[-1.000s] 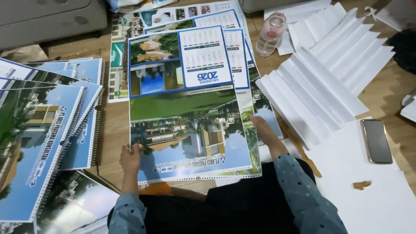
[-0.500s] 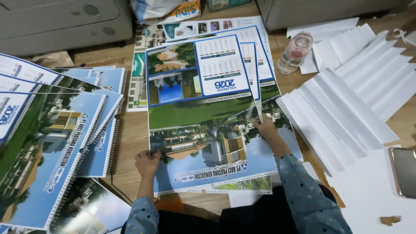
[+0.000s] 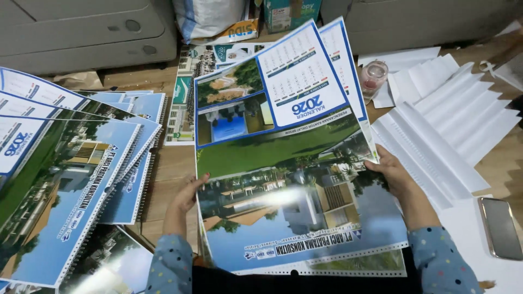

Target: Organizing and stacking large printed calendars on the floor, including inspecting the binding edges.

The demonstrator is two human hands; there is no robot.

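Lifted and tilted since the earlier frame, the glossy printed calendar sheets (image 3: 283, 163) now fill the centre. Spiral-bound calendars (image 3: 71, 179) lie at left, folded white paper (image 3: 436, 130) at right. Left hand (image 3: 188, 193) and right hand (image 3: 392, 174) grip the sheets' edges, fingers curled.

The single head camera is looking steeply down from the person's head, close over the wooden floor (image 3: 169, 163), and facing ahead toward the grey cabinets (image 3: 81, 32) running along the far edge. No second view is sharing the scene.
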